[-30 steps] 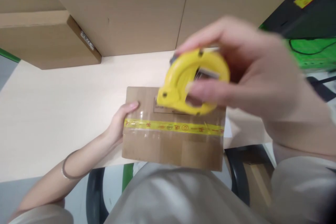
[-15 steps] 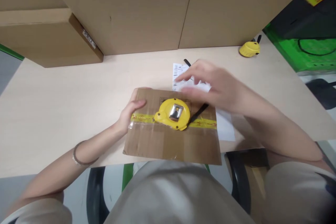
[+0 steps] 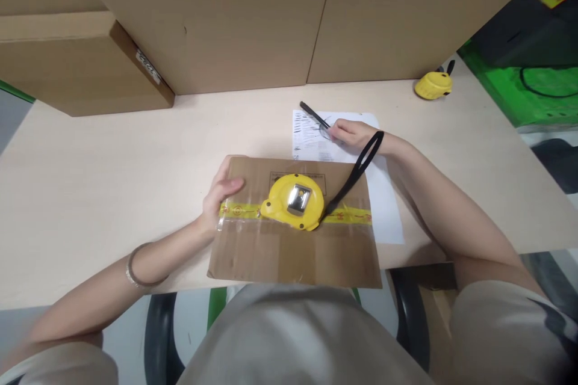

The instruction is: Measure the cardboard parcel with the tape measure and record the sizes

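Observation:
My left hand point(image 3: 220, 192) grips the left edge of a cardboard box point(image 3: 289, 258), its thumb on top and its other fingers mostly hidden. Yellow printed tape point(image 3: 352, 215) runs across the box. On top lies a yellow tape measure point(image 3: 295, 201) with a silver clip and a black wrist strap point(image 3: 354, 174). Beyond the box, my right hand point(image 3: 354, 133) is closed around a black pen point(image 3: 313, 114), over a sheet of paper point(image 3: 311, 138) with print and handwritten marks. The strap's loop overlaps my right wrist in view. Part of the paper is hidden by the box.
A second yellow tape measure point(image 3: 433, 85) sits at the back right of the table point(image 3: 112, 192). Large cardboard boxes point(image 3: 248, 24) line the back, and another carton point(image 3: 90, 66) stands at the left. A black and green object point(image 3: 542, 84) is beyond the right edge.
My right hand has come down onto the paper and closed on the pen. The strap's loop now shows standing up. My left hand still holds the box, which has shifted slightly.

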Motion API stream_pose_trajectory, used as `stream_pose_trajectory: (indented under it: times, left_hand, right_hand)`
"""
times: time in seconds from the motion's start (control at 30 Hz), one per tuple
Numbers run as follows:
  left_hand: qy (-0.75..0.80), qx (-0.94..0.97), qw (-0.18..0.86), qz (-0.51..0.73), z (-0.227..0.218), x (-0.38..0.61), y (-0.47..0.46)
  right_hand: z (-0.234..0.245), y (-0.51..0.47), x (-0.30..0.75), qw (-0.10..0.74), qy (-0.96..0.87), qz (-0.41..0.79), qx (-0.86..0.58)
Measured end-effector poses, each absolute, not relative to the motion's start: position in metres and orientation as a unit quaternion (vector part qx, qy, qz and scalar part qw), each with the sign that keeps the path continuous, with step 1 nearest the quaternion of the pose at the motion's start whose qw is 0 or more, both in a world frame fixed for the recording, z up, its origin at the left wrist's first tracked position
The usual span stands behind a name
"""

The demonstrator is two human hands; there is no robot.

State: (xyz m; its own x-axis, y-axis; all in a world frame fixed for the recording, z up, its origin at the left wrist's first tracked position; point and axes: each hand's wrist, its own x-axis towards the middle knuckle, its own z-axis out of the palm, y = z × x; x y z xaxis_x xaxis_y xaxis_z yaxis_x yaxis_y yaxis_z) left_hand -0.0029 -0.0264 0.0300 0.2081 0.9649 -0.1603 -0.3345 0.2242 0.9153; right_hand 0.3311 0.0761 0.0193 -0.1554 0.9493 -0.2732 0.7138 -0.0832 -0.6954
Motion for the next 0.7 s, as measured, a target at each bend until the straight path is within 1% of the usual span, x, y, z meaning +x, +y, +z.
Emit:
stream_pose_trajectory:
  times: [0.1, 0.17, 0.33, 0.43, 0.7]
  left_hand:
    - [0.419, 0.381, 0.659, 0.496, 0.029, -0.002, -0.028]
    - [0.418, 0.386, 0.655, 0.497, 0.027, -0.002, -0.028]
    - [0.398, 0.403, 0.658, 0.497, 0.021, -0.004, -0.025]
    - [0.398, 0.407, 0.661, 0.489, 0.016, -0.008, -0.024]
    - [0.395, 0.421, 0.654, 0.489, 0.008, -0.014, -0.024]
  right_hand:
    - [0.015, 0.08, 0.318, 0.255, -0.629, 0.46, -0.573]
    - [0.009, 0.086, 0.309, 0.311, -0.608, 0.491, -0.542]
    - [-0.002, 0.102, 0.298, 0.409, -0.574, 0.496, -0.507]
    - [-0.004, 0.105, 0.301, 0.421, -0.566, 0.486, -0.516]
    - [0.0, 0.101, 0.308, 0.366, -0.596, 0.489, -0.521]
